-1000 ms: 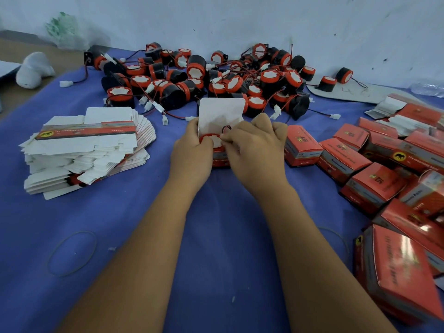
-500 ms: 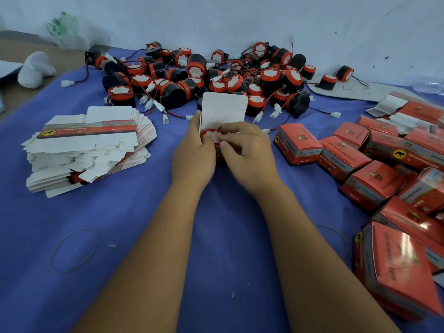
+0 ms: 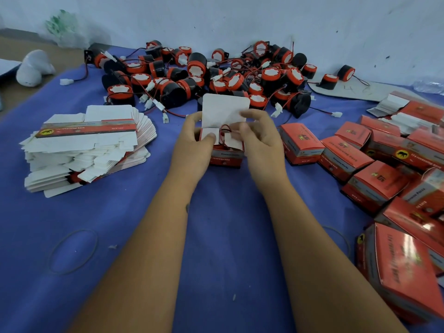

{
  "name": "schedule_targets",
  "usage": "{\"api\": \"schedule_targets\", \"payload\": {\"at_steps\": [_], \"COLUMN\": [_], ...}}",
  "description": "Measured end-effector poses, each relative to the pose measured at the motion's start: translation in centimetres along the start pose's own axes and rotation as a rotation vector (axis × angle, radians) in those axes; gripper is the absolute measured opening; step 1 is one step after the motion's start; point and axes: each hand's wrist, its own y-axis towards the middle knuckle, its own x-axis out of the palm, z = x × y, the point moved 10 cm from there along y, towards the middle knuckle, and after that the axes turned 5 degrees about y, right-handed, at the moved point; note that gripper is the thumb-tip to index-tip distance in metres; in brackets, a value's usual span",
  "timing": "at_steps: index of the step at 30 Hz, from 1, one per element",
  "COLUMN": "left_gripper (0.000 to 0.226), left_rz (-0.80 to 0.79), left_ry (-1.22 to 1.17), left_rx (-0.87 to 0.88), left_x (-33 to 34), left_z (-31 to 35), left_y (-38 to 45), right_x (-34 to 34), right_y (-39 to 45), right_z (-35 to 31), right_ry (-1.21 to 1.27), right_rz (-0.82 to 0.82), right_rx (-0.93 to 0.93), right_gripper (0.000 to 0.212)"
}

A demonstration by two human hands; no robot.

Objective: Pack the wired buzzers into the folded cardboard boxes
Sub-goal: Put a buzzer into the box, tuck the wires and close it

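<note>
A small red box [image 3: 225, 153] stands on the blue tabletop [image 3: 216, 236] between both hands, its white lid flap [image 3: 224, 110] upright and its side flaps folded inward. A red wire [image 3: 225, 128] loops out of the opening; the buzzer itself is probably inside, hidden. The left hand [image 3: 192, 150] grips the box's left side, thumb pressing the left flap down. The right hand [image 3: 260, 140] holds the right side, fingers curled over the right flap. Beyond lies the pile of buzzers [image 3: 216, 70]. Flat boxes [image 3: 84, 145] are stacked to the left, packed boxes [image 3: 374, 169] crowd the right.
</note>
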Motion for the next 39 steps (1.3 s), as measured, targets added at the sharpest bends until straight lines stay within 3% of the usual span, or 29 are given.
{"api": "schedule_targets", "payload": {"at_steps": [5,9,12,17,21,23,25,28,33,39], "left_gripper": [0.043,0.038,0.033,0.040,0.027,0.031,0.035,0.041,0.036,0.028], "left_rz": [-0.011,0.046,0.077,-0.107,-0.171,-0.177,-0.215,-0.254,-0.156,-0.122], "left_ry": [-0.034,-0.029,0.013,0.082,0.272,0.279,0.253,0.257,0.275,0.142], "left_rx": [-0.008,0.046,0.110,0.115,0.174,0.208,0.212,0.210,0.264,0.252], "left_x": [-0.1,-0.8,-1.5,-2.2,-2.4,-2.3,-2.0,-1.9,-2.1,-2.3], "left_z": [-0.1,0.5,1.3,1.5,1.6,1.7,1.5,1.3,2.0,2.4], "left_y": [0.0,-0.1,-0.5,-0.6,-1.1,-1.2,-1.3,-1.2,-1.2,-1.2], "right_x": [-0.6,-0.6,-1.3,-1.5,-1.4,-1.1,-0.8,-0.7,-0.7,-0.9], "right_y": [0.6,0.5,0.5,1.0,0.3,0.0,-0.2,-0.1,-0.1,0.0], "right_z": [0.5,0.5,1.0,2.1,1.9,1.8,2.0,1.5,1.0,0.9], "right_ry": [-0.214,-0.230,-0.236,-0.130,-0.073,-0.148,-0.293,-0.319,-0.369,-0.264], "right_rz": [0.132,0.054,0.025,0.014,-0.088,-0.199,-0.281,-0.269,-0.177,-0.133], "right_rx": [-0.005,-0.033,-0.044,0.041,0.065,0.060,0.028,-0.021,-0.087,-0.057], "right_gripper": [0.053,0.030,0.034,0.037,0.026,0.020,0.037,0.045,0.036,0.028]}}
